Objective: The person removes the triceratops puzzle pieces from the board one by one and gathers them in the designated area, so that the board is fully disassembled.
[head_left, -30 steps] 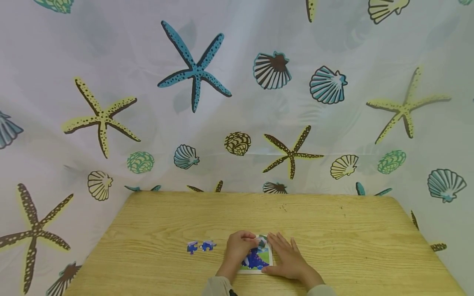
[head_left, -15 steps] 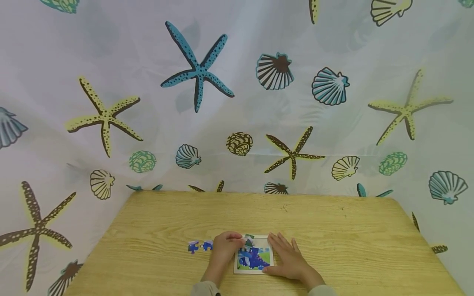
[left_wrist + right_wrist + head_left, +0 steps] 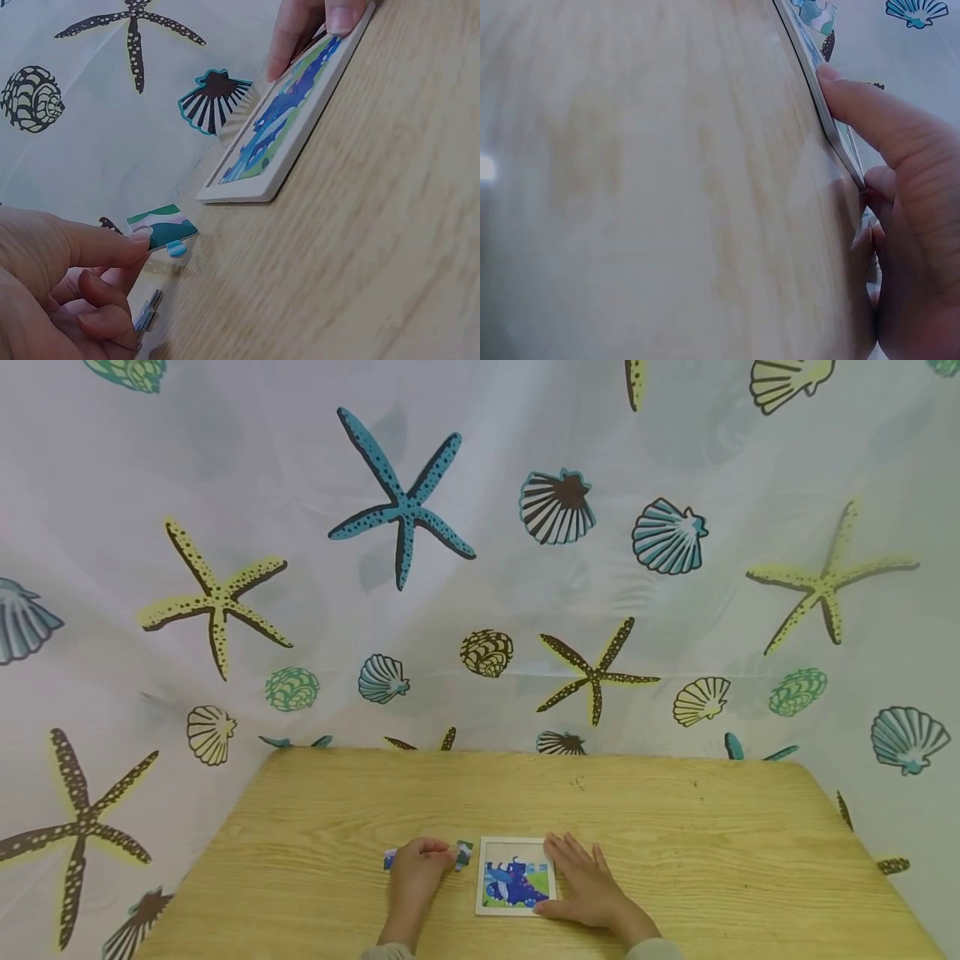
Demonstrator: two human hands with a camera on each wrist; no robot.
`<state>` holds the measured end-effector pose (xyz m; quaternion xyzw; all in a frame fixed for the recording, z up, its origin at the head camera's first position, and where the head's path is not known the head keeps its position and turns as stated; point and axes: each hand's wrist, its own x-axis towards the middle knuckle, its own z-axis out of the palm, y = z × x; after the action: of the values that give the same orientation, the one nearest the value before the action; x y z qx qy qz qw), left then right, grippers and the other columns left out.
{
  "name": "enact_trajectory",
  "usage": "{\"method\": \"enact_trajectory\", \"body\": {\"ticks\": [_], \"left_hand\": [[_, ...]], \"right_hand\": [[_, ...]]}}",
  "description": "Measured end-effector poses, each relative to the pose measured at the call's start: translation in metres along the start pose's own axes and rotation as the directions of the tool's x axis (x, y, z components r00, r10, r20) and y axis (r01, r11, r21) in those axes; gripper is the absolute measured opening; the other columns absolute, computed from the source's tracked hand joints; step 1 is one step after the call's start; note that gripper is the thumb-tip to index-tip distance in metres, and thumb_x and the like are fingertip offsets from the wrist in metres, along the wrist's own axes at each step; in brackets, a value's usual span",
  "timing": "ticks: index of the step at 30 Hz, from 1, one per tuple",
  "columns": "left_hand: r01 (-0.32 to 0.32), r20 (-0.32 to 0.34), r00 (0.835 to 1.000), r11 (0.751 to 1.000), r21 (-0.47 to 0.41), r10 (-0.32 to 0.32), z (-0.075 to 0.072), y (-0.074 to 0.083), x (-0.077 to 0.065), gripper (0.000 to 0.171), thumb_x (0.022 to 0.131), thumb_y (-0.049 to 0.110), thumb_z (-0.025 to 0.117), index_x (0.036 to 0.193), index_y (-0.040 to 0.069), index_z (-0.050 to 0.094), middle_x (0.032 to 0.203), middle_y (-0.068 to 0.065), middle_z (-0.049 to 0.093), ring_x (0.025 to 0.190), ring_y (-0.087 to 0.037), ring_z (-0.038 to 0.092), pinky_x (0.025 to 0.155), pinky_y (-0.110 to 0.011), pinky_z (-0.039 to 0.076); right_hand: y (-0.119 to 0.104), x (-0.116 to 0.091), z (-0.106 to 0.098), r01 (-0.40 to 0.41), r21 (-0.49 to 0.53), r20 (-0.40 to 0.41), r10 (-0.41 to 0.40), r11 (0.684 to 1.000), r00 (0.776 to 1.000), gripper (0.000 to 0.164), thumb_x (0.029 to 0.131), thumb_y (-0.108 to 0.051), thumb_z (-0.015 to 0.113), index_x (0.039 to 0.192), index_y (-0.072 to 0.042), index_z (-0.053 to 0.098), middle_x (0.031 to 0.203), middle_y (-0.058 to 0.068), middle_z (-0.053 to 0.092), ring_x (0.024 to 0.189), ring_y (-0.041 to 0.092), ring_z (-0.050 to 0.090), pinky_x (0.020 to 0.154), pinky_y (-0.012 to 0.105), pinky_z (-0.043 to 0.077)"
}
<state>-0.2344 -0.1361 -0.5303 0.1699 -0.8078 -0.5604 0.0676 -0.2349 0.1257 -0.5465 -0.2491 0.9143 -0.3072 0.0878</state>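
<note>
My left hand [image 3: 415,870] pinches a jigsaw piece [image 3: 161,227] between thumb and fingertips, a little above the table and left of the puzzle. The piece is green, white and teal, with a light-blue knob. A square puzzle tray [image 3: 515,912] with a white rim lies flat; a blue dinosaur picture [image 3: 517,887] fills its lower part, and bare backing shows along its top. Along the tray's right side rests my right hand [image 3: 588,887], fingers spread and fairly straight, thumb on the lower right corner. Behind the left hand, a loose blue piece [image 3: 388,858] is partly hidden.
The wooden table [image 3: 712,843] reaches back to a pale curtain [image 3: 450,602] printed with starfish and shells. Curtain also hangs at both sides. In the left wrist view, a flat loose piece [image 3: 148,319] lies below the left fingers.
My left hand has moved left from over the tray's top to beside the loose pieces, carrying the jigsaw piece and covering most of the loose ones. The right hand has stayed at the tray.
</note>
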Motion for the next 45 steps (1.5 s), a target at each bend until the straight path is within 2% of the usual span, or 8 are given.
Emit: {"method": "enact_trajectory", "body": {"ticks": [8,23,38,41,45], "left_hand": [[-0.035,-0.043,0.998,0.998,0.052,0.037,0.0,-0.004,0.001,0.015,0.072,0.003,0.075,0.082,-0.002,0.066,0.071,-0.005,0.065,0.064,-0.014,0.057,0.059,-0.028,0.044],[-0.128,-0.062,0.989,0.983,0.128,0.137,0.002,-0.011,0.007,0.011,0.072,-0.001,0.072,0.078,-0.001,0.064,0.069,-0.005,0.064,0.062,-0.014,0.059,0.056,-0.028,0.046],[-0.143,-0.063,0.986,0.979,0.147,0.154,0.001,-0.005,0.005,0.012,0.072,-0.005,0.073,0.079,-0.002,0.064,0.072,-0.008,0.064,0.065,-0.017,0.059,0.057,-0.028,0.046],[-0.151,-0.028,0.987,0.979,0.137,0.157,0.003,-0.003,0.004,0.012,0.073,-0.003,0.072,0.083,-0.002,0.065,0.074,-0.007,0.064,0.068,-0.017,0.059,0.059,-0.029,0.047],[-0.181,0.063,0.983,0.976,0.125,0.174,0.009,0.001,0.0,0.012,0.077,0.003,0.07,0.088,0.0,0.066,0.077,-0.004,0.064,0.071,-0.015,0.058,0.064,-0.03,0.048]], "right_hand": [[-0.001,-0.002,0.0,-0.004,0.015,0.003,0.004,1.0,1.0,0.094,0.079,-0.056,0.066,0.148,-0.005,0.026,0.156,0.011,0.019,0.142,0.037,0.009,0.107,0.063,-0.005],[0.002,0.0,0.002,-0.01,0.014,0.006,0.01,1.0,1.0,0.096,0.078,-0.058,0.066,0.148,-0.007,0.026,0.156,0.009,0.018,0.143,0.036,0.008,0.107,0.063,-0.005],[0.003,0.001,0.004,-0.016,0.012,0.009,0.016,1.0,1.0,0.095,0.078,-0.058,0.065,0.149,-0.009,0.025,0.156,0.007,0.018,0.143,0.034,0.008,0.108,0.061,-0.006],[0.003,0.001,0.003,-0.011,0.015,0.003,0.011,1.0,1.0,0.095,0.078,-0.058,0.066,0.149,-0.008,0.026,0.156,0.008,0.018,0.143,0.035,0.008,0.107,0.062,-0.006],[0.001,0.0,0.002,-0.006,0.019,0.0,0.006,1.0,1.0,0.094,0.079,-0.057,0.066,0.149,-0.007,0.026,0.156,0.009,0.019,0.143,0.036,0.009,0.107,0.063,-0.006]]}}
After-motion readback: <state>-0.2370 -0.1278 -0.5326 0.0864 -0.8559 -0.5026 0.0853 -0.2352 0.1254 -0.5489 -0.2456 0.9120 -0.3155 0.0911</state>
